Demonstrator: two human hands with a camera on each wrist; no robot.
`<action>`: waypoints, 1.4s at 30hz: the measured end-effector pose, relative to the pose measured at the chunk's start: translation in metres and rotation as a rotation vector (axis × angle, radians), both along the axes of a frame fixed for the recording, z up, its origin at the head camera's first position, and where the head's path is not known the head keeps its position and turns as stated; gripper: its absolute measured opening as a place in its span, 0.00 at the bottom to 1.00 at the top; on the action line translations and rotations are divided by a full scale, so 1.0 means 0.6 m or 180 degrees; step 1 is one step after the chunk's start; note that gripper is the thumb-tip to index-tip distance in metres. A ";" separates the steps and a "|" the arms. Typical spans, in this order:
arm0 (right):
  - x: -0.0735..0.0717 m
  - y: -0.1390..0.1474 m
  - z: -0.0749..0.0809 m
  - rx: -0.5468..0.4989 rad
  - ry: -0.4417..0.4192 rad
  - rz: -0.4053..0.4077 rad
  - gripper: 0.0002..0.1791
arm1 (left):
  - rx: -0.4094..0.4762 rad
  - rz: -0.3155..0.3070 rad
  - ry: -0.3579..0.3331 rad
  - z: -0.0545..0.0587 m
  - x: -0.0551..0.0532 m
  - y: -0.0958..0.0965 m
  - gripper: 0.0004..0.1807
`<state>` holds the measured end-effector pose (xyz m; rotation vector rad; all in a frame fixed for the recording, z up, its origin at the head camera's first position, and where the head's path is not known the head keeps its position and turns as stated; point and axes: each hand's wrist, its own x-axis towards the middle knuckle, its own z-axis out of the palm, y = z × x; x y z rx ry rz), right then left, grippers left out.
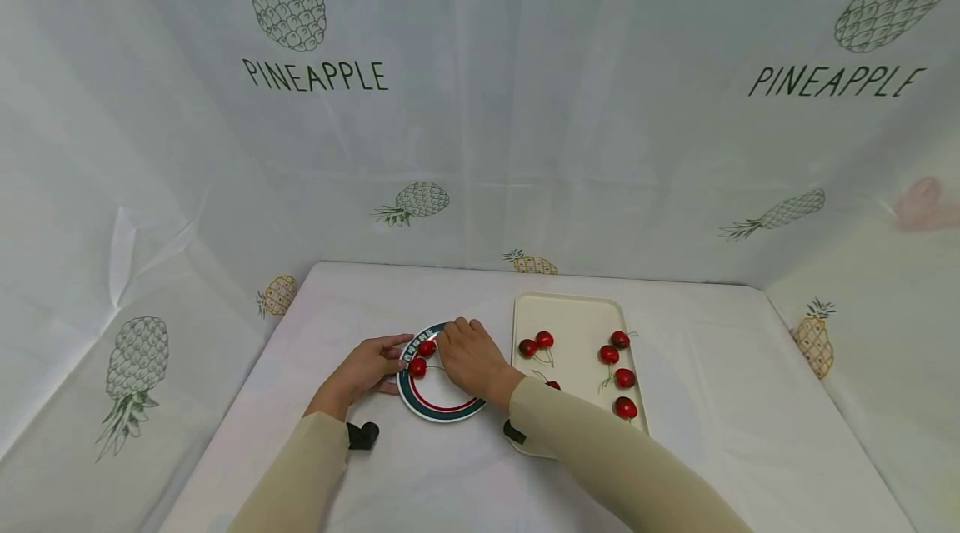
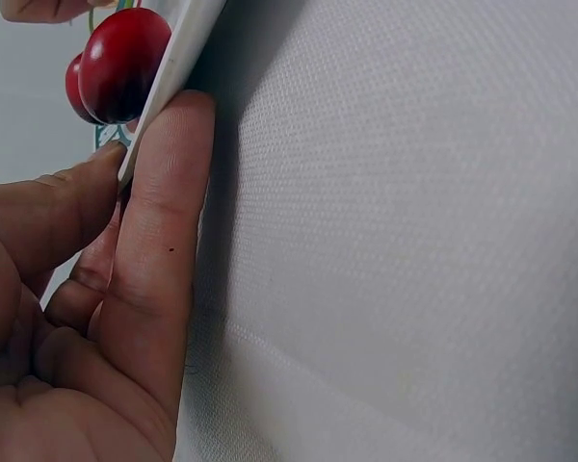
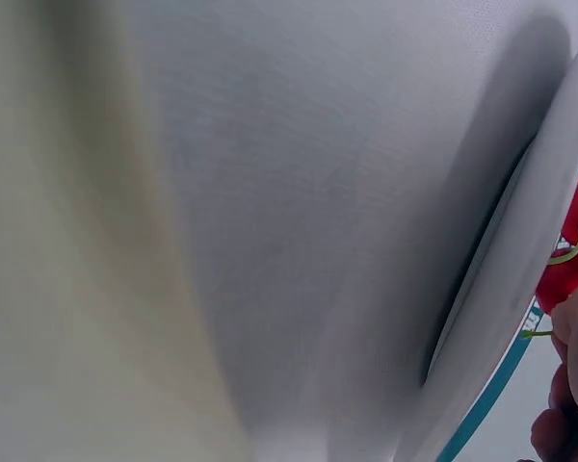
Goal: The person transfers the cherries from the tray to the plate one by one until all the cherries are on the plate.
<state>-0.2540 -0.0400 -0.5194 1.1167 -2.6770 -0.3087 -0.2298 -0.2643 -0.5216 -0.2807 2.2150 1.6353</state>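
A round white plate with a green patterned border and red ring bears two red cherries near its left edge. My left hand grips its left rim, thumb on top and fingers underneath; the left wrist view shows the index finger along the underside. Over the plate's upper right, my right hand has its fingers curled, pinching a thin green stem next to the cherries. The back of this hand hides its fingertips in the head view.
Right of the plate lies a cream rectangular tray with several stemmed cherries, partly covered by my right forearm. A white cloth covers the table. Pineapple-printed sheeting hangs behind it and at the sides.
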 end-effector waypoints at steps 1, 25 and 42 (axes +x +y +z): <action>0.000 0.000 0.000 0.0013 -0.0007 0.0005 0.16 | 0.0004 -0.0001 0.0003 0.000 0.000 0.000 0.29; 0.004 0.000 0.008 -0.0032 -0.0013 0.0028 0.19 | -0.0055 -0.0002 0.0024 -0.006 -0.002 0.000 0.29; 0.038 0.039 0.058 -0.0537 0.0179 -0.0180 0.20 | -0.0157 0.0039 -0.0036 -0.005 -0.003 0.001 0.30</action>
